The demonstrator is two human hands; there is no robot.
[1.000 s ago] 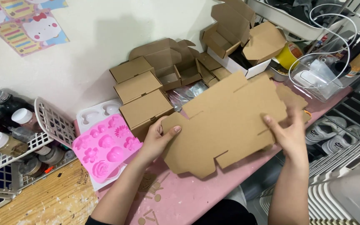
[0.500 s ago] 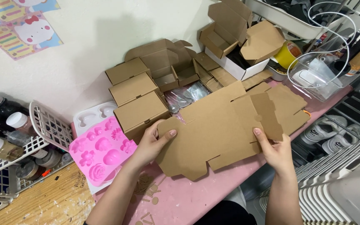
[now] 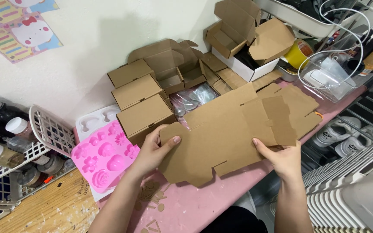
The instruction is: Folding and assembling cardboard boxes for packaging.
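Both hands hold a flat brown die-cut cardboard box blank (image 3: pixel 221 138) above the pink tabletop (image 3: pixel 195 207). My left hand (image 3: pixel 154 151) grips its left edge, thumb on top. Its lower right edge is pinched by my right hand (image 3: pixel 281 157), beside a panel folded over onto the sheet. Three closed brown boxes (image 3: pixel 141 103) sit stacked just behind my left hand. More flat blanks (image 3: pixel 298 108) lie under the right part of the sheet.
A pink silicone mould (image 3: pixel 104 157) lies on a white mould left of my left hand. A white basket of bottles (image 3: pixel 18 146) stands far left. Open boxes (image 3: pixel 238 34), a yellow tape roll (image 3: pixel 298 54) and a clear tub with a white cable (image 3: pixel 329 73) crowd the back right. Shoes sit below on the right.
The cardboard sheet has come down and nearer to me. Its right panel has been folded inward over the sheet, and my right hand has shifted from the right edge to the lower edge.
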